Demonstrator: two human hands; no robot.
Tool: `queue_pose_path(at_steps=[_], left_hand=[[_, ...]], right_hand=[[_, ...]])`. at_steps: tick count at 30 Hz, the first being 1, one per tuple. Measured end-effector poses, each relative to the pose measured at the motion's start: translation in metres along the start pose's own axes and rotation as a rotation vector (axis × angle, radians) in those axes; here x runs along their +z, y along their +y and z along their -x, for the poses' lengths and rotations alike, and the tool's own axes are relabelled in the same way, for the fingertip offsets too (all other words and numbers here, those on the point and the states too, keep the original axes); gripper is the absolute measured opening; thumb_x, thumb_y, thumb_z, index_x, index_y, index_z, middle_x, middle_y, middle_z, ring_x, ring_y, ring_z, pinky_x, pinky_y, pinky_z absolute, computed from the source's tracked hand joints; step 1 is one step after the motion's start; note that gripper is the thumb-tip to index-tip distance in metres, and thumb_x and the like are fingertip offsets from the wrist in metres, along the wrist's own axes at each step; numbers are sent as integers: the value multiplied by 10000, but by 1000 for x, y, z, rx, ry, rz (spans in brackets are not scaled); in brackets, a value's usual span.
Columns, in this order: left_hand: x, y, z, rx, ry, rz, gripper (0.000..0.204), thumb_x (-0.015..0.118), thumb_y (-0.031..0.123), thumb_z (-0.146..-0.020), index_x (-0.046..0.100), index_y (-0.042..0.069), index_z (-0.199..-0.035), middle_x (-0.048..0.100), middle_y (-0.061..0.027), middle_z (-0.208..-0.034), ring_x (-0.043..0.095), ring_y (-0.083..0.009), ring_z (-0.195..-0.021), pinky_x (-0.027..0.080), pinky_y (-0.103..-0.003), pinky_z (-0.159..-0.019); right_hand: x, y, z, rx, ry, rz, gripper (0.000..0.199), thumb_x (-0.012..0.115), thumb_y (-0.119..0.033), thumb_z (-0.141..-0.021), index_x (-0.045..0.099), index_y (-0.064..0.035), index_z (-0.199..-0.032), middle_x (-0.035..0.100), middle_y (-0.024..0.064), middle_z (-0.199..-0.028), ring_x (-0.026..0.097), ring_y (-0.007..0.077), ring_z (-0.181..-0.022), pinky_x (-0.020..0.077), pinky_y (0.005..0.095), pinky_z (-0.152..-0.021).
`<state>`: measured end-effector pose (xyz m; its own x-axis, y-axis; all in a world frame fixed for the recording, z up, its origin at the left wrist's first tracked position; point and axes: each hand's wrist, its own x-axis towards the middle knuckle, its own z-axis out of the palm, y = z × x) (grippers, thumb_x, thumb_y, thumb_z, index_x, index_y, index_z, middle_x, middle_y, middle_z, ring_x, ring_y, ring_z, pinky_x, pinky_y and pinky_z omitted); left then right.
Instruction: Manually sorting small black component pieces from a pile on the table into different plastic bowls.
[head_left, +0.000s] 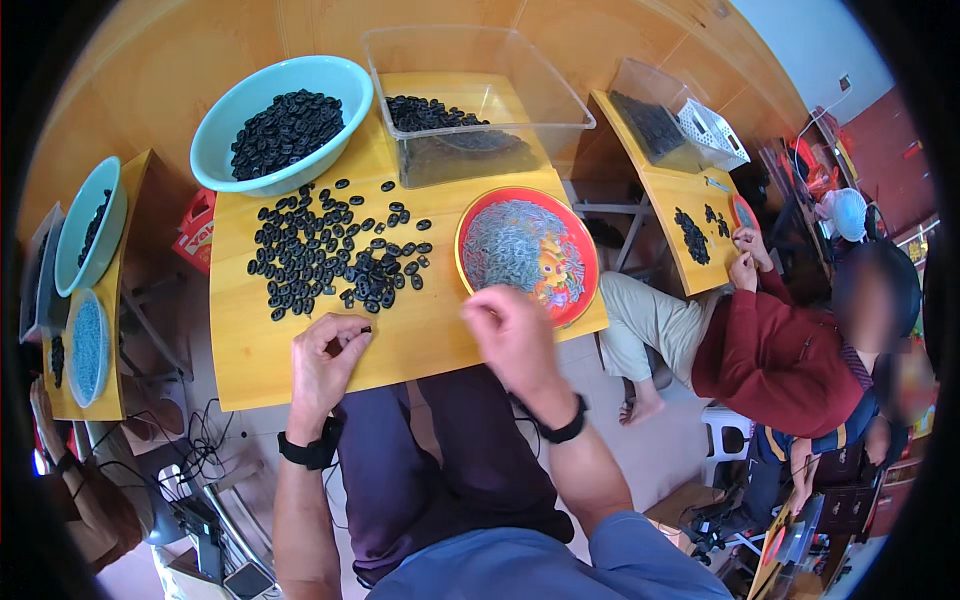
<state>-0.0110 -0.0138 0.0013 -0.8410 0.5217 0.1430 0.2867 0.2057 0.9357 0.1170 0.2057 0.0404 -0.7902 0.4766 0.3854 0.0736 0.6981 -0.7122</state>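
My left hand [325,362] is at the table's near edge, with thumb and forefinger pinched on a small black piece [367,329]. Its shape resembles the many black oval pieces [300,250] spread across the yellow table [430,355] just beyond that hand. My right hand [515,345], somewhat blurred, hovers at the near rim of a red round tray [589,262]. Its fingers are curled together, and whatever they may hold is hidden. Thin silvery pieces [505,240] are heaped in the tray, mostly on its left side, above a colourful printed bottom.
Behind the loose pieces stand a light-blue basin [207,150] and a clear plastic bin [470,165], both holding black pieces. A person in a dark red top [775,355] works at another table [675,240] on the right. Leftward, another person's hand [42,405] rests near a third table [105,375].
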Motion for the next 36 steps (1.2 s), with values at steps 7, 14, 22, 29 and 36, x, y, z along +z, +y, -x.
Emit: queue_pose_path(at_steps=[7, 14, 22, 29, 36], left_hand=[[1, 7, -2, 24, 6, -1, 132, 751, 5, -821, 745, 15, -953, 660, -61, -760, 556, -109, -632, 469, -259, -607], [2, 6, -3, 36, 5, 4, 136, 747, 1, -820, 747, 21, -954, 658, -61, -758, 558, -117, -636, 468, -260, -611], [-3, -5, 0, -44, 15, 102, 125, 731, -5, -845, 743, 3, -968, 689, -38, -781, 569, -73, -654, 487, -240, -633], [0, -6, -7, -175, 7, 313, 187, 728, 27, -878, 737, 1, -1063, 721, -18, -832, 631, -45, -752, 513, -215, -688], [-4, -3, -6, -192, 13, 226, 185, 718, 27, -883, 737, 4, -1066, 726, -23, -838, 634, -43, -750, 511, -208, -683]], right_hand=[[-69, 50, -22, 324, -110, 401, 72, 677, -121, -812, 740, -89, -799, 698, 184, -791, 693, 369, -768, 540, 460, -684], [-58, 52, -24, 336, -172, 525, 84, 686, -142, -788, 754, -96, -805, 704, 183, -808, 693, 378, -773, 547, 479, -711], [-50, 52, -25, 196, -173, 627, 82, 676, -146, -779, 727, -82, -774, 694, 180, -765, 690, 382, -740, 556, 465, -667], [-36, -23, -6, 158, -93, -84, 51, 695, -20, -820, 672, -21, -866, 710, 105, -744, 718, 166, -683, 566, 284, -638], [72, -24, -10, 132, -302, -395, 69, 667, -6, -887, 686, 20, -948, 715, 79, -819, 697, 115, -730, 551, 244, -668]])
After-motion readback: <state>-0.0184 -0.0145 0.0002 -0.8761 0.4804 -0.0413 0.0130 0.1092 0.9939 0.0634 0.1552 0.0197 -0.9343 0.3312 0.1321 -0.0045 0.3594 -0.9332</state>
